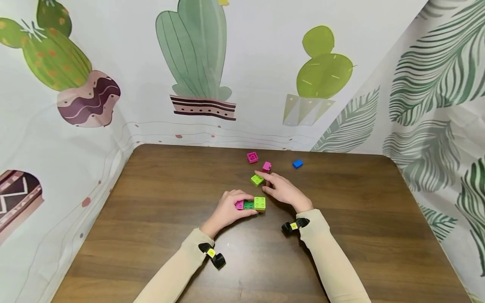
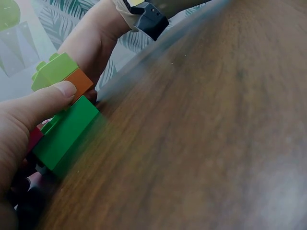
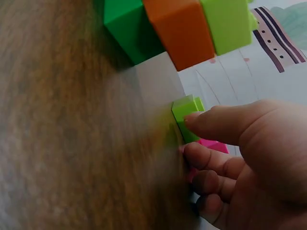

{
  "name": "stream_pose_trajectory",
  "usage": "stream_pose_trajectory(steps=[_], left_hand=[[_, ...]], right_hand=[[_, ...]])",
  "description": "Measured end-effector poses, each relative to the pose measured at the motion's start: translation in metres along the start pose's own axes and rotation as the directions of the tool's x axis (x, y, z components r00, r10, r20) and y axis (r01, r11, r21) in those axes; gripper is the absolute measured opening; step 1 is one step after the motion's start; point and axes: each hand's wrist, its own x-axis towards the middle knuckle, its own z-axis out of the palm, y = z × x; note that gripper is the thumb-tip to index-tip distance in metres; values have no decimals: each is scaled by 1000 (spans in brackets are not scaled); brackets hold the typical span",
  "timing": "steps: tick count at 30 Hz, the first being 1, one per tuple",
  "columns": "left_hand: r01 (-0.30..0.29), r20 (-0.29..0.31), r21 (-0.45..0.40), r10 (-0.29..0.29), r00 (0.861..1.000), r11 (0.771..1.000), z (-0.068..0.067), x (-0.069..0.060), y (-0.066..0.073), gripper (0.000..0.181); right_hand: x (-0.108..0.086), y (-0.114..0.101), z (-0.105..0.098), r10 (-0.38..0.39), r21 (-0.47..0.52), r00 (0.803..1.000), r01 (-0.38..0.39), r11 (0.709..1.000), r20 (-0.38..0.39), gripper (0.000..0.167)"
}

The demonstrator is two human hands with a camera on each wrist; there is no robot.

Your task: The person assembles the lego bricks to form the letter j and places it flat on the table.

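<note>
our left hand (image 1: 229, 207) pinches the block stack (image 1: 249, 205), its long axis running left to right; just beyond lies the loose lime block (image 1: 257, 180), nearer our right hand (image 1: 281, 189) (unclosed, though we can't tell if it touches).

Left hand (image 2: 21, 124) at near left, gripping a brick stack (image 2: 72, 122) by a wooden tabletop (image 2: 201, 124)

Its thumb lies across an orange brick (image 2: 82, 84) topped by a lime brick (image 2: 55, 71); a green brick (image 2: 64, 139) sits below. Farther off are the right hand (image 2: 88, 50), a black wrist device (image 2: 151, 21) and leaf-patterned cloth (image 2: 67, 17).
</note>
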Motion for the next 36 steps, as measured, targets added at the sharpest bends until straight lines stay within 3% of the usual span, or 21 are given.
stream_pose_trajectory(steps=[6,28,36], left_hand=[[-6,6,-5,6,1000,1000,-1,1,-1,40],[17,14,-19,-17,1000,1000,-1,-2,-2,40],[4,7,-13,-4,1000,1000,0,-2,-3,39]], right_hand=[[1,-3,1,19,-43,1000,-18,999,10,59],[-21,-1,-5,22,-6,1000,-23,1000,-20,34],[-26,-7,-17,69,37,997,-70,997,36,32]])
